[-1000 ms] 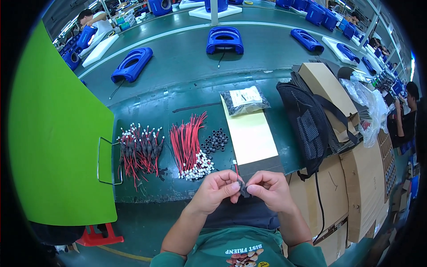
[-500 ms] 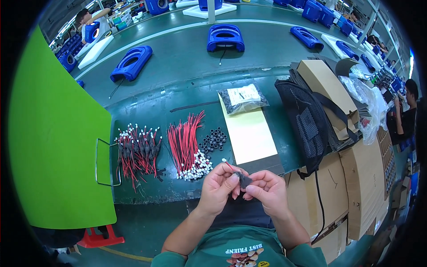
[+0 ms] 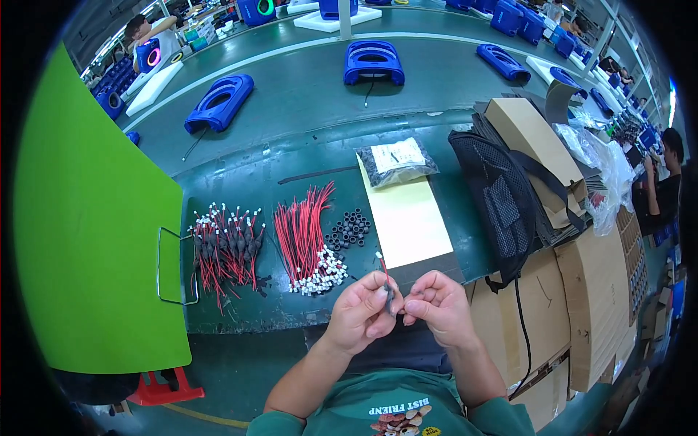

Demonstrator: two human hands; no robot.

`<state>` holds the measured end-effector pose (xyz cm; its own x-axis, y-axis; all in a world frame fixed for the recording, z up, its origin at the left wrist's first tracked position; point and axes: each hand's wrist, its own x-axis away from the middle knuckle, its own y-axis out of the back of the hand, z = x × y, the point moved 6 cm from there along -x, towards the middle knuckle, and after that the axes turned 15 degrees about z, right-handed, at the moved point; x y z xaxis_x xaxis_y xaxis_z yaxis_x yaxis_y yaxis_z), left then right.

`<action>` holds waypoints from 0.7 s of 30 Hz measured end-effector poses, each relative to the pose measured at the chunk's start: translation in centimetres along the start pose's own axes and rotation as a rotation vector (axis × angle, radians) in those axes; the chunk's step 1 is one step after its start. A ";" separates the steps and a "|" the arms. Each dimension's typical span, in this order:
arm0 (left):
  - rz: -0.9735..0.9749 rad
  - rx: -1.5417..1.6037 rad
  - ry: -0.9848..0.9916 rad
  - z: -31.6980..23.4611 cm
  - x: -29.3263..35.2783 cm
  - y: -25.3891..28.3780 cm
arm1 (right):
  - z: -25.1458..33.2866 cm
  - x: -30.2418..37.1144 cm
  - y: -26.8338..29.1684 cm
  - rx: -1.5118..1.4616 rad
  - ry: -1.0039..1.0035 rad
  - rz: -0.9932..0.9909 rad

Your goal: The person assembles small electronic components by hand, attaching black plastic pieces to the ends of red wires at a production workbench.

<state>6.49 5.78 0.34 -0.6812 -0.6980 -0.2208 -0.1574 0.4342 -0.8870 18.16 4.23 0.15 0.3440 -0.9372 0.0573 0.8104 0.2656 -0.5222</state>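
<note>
In front of my body, my left hand [image 3: 358, 312] pinches a red wire lead [image 3: 384, 266] with a white plug on its upper end. A small dark grey wrapping [image 3: 390, 298] sits around the lead between my fingers. My right hand [image 3: 442, 309] is closed just beside it, thumb against fingertips; what it grips, if anything, is too small to make out. Beyond my hands lies a bundle of red and black wire leads [image 3: 297, 231] with white plugs. Left of it is a pile of leads with dark wrapped lumps [image 3: 227, 243]. Small black rings [image 3: 349, 228] lie to the right of the bundle.
A bag of black parts [image 3: 396, 161] rests on a pale yellow sheet [image 3: 411, 225]. A black mesh bag [image 3: 498, 196] and cardboard boxes [image 3: 523, 312] crowd the right side. A green panel [image 3: 102, 218] and wire frame [image 3: 159, 265] stand left. Blue housings [image 3: 373, 61] sit on the belt beyond.
The dark wrapping, spread out between both hands before, is now narrow around the lead in my left hand. The lead stands more upright. The nearer blue housings have shifted slightly right.
</note>
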 end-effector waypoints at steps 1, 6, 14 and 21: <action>0.061 0.115 0.034 0.4 0.0 -0.3 | 0.0 0.0 -0.2 -0.045 -0.003 0.029; -0.031 0.016 -0.043 -0.6 0.3 0.2 | 1.1 0.2 0.3 0.147 0.084 -0.119; -0.229 -0.411 -0.157 -1.8 0.8 0.6 | 3.9 0.4 -2.5 0.831 0.202 -0.137; -0.292 -0.313 -0.242 -1.7 0.7 0.7 | 3.5 -0.1 -3.1 1.044 0.308 -0.089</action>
<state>4.68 6.54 0.22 -0.3970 -0.9122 -0.1016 -0.5499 0.3251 -0.7694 17.31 4.32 4.76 0.2486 -0.9402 -0.2327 0.8793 0.1183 0.4613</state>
